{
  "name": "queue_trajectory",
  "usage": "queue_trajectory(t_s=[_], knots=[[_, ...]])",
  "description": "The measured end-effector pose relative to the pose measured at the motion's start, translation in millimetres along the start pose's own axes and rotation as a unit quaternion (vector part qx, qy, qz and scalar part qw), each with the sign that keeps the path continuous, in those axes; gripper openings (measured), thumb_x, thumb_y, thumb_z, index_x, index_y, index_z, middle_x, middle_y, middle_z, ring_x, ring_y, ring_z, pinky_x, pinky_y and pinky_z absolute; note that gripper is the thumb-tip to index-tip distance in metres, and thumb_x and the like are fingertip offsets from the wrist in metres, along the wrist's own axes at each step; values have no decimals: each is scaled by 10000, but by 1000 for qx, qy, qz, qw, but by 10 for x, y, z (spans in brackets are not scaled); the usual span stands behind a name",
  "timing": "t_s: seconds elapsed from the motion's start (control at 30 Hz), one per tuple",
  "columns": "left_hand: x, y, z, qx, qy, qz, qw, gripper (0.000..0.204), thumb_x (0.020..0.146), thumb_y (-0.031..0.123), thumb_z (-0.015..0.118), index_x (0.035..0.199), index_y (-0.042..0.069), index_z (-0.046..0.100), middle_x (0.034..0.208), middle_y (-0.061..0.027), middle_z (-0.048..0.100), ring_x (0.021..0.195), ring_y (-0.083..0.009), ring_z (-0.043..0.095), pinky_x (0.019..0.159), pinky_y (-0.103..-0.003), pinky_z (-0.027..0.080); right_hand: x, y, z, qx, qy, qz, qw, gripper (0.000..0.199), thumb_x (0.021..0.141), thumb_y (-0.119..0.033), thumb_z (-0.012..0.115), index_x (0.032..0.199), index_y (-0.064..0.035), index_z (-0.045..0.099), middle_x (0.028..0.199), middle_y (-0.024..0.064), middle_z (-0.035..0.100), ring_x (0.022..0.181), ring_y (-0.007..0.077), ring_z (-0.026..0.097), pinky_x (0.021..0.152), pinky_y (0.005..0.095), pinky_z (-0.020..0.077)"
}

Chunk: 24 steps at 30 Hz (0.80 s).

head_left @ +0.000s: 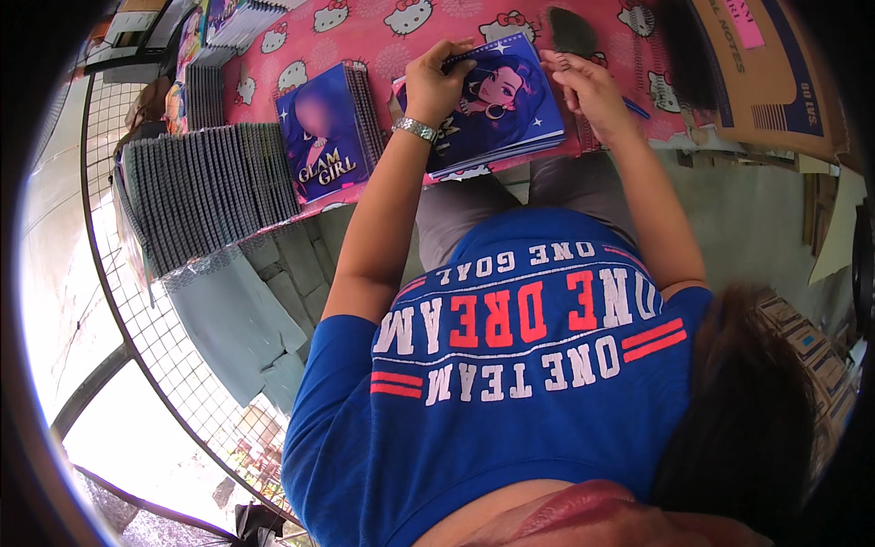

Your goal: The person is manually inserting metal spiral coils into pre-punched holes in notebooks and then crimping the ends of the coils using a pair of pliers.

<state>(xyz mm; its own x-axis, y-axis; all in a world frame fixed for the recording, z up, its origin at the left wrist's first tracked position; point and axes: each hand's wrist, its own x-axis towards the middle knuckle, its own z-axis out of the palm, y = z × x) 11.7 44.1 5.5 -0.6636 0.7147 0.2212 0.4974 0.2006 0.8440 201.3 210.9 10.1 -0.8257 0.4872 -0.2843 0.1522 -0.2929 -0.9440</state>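
A stack of notebooks (515, 123) with a dark blue cover, showing a cartoon figure with long hair, lies in front of me. Small holes run along its far edge. My left hand (440, 84) is closed at the far left corner, its thumb over the cover and a dark strip beside the fingers. At the far right corner, my right hand (588, 94) has its fingers bent together in a pinch; whatever is between them is too small to make out. A blue pen (636, 108) lies beside that hand.
Spiral-bound notebooks (205, 191) stand in a long row at the left, near the table edge. Another blue-covered pile (319, 137) lies between. Pink cloth (365, 41) with cartoon cats covers the table. A cardboard box (775, 73) stands right; a dark oval object (572, 33) lies beyond.
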Motion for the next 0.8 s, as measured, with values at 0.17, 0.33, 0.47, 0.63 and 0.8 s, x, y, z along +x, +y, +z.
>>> queue_trajectory(t_s=[0.17,0.33,0.47,0.63,0.8], knots=[[-13,49,-11,15,-3,12,1000,195,795,-16,736,983,-5,684,1106,-101,737,1007,-185,713,878,-283,553,4,-55,75,23,-9,9,1000,417,900,-147,604,1301,-33,624,935,-16,648,584,35,444,533,203,370],[-8,57,-42,13,-5,24,1000,226,770,11,742,984,21,672,1127,-116,725,1019,-263,709,869,-328,548,-28,-23,149,-6,40,-48,998,408,927,-201,607,1304,-46,621,984,-13,657,591,41,455,540,207,387],[2,-19,-161,56,-26,79,995,279,811,0,706,1078,22,626,1016,-114,735,943,-248,717,830,-337,546,-94,-148,156,1,68,-70,995,388,965,-289,600,1278,-63,640,1013,-19,668,587,43,454,535,209,392],[79,602,-434,107,-93,89,986,245,821,-1,700,1034,32,583,942,-141,703,893,-311,694,764,-366,529,-137,-190,-161,-128,14,-102,986,370,967,-227,601,1297,-63,627,1184,51,681,749,105,578,691,251,476],[59,589,-582,7,-118,97,988,258,842,2,680,1081,32,589,991,-134,701,920,-269,696,804,-357,538,630,-67,-127,-367,-30,-315,875,476,876,-151,686,1340,-98,595,1120,129,679,1112,261,617,1011,344,444]])
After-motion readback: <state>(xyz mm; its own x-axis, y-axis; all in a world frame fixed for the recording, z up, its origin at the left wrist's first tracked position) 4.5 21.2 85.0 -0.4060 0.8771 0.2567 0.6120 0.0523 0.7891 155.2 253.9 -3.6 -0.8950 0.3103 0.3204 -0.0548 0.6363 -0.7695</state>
